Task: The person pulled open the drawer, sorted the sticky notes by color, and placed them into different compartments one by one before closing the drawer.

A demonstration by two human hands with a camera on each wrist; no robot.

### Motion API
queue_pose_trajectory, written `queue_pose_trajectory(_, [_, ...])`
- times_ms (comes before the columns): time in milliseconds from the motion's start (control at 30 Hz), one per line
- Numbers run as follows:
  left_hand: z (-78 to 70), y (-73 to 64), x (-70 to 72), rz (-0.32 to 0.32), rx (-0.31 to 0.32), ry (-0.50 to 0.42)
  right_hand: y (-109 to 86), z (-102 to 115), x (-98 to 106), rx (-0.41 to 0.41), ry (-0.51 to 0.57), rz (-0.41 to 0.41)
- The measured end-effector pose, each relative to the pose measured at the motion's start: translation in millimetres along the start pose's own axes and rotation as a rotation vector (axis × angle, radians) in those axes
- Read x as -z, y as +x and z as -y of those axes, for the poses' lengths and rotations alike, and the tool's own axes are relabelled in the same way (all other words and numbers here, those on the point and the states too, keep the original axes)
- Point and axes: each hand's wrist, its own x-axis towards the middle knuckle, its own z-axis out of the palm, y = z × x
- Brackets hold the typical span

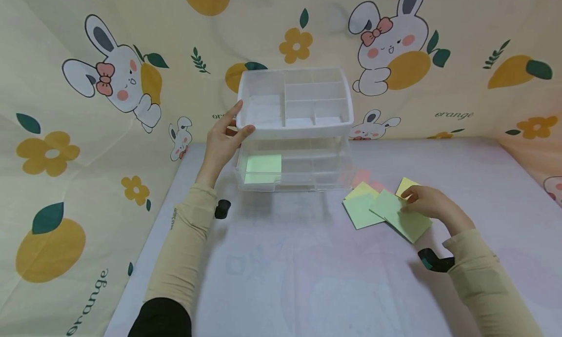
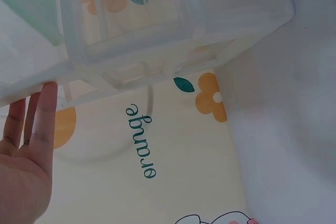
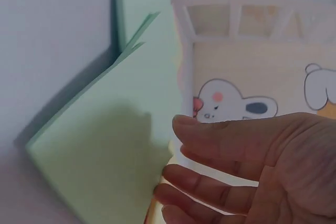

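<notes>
A storage box (image 1: 295, 130) with a white divided top tray and clear drawer stands toward the back of the table. My left hand (image 1: 223, 141) holds its left front corner, thumb at the front rim and other fingers along the side; in the left wrist view these fingers (image 2: 46, 111) meet the box's edge. Inside the clear drawer's left compartment lies a green sticky-note pad (image 1: 263, 168). My right hand (image 1: 432, 208) is over loose green sticky-note pads (image 1: 406, 220) and a yellow one (image 1: 407, 185). Its fingertips (image 3: 170, 174) are beside the green pad's edge; thumb and fingers look apart.
Right of the box, another green pad (image 1: 362, 212) overlaps a yellow pad (image 1: 363, 189), with pink notes (image 1: 361, 177) behind. A patterned cloth (image 1: 259, 25) hangs behind the table (image 1: 285, 278) and along its left side.
</notes>
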Motion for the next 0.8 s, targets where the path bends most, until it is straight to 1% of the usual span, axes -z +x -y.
queue_pose_trajectory(133, [0.8,0.1,0.5,-0.003,-0.001,-0.003,-0.3,-8.5,-5.2,0.005,-0.007,0.009])
queue_pose_trajectory(367, [1.8,-0.2,1.0,-0.007,-0.002,-0.003,1.8,-14.5,-11.5,-0.006,0.007,0.03])
queue_pose_trajectory(500, [1.7,0.4,0.4,-0.008,-0.008,-0.016,1.6,-16.9,-14.1,-0.013,0.004,-0.012])
queue_pose_trajectory(733, [2.4,1.6,-0.3,-0.006,-0.015,-0.016,-2.7,-18.1,-15.4,-0.066,0.036,-0.049])
queue_pose_trajectory(800, [3.1,1.5,-0.1,-0.006,-0.014,-0.014,-3.9,-18.0,-14.4,-0.077,0.027,-0.073])
